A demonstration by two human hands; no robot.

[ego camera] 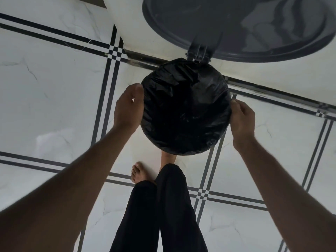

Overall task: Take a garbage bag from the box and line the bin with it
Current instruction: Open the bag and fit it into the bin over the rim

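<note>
Looking straight down at the bin [205, 149], its round mouth fully covered by the black garbage bag [185, 106]; the bag is stretched over the rim all the way round and sags dark and crinkled into the middle. My left hand [128, 106] is at the rim's left side, fingers curled over the bag's edge there, thumb apart from the fingers, gripping the plastic at the rim. My right hand [242, 118] is at the rim's right side, fingertips pinching the bag's edge against the rim. Both forearms reach in from the lower corners. The bin's grey lid [236, 24] stands open behind the mouth, hinged at the back, its inside facing the camera. The bin sits on a white marbled tile floor [54, 97] with dark double lines. My legs in black trousers [154, 215] show at the bottom centre, one bare foot [139, 172] just left of the bin, the other partly hidden under the bin's near edge; whether it touches the bin I can't tell.
</note>
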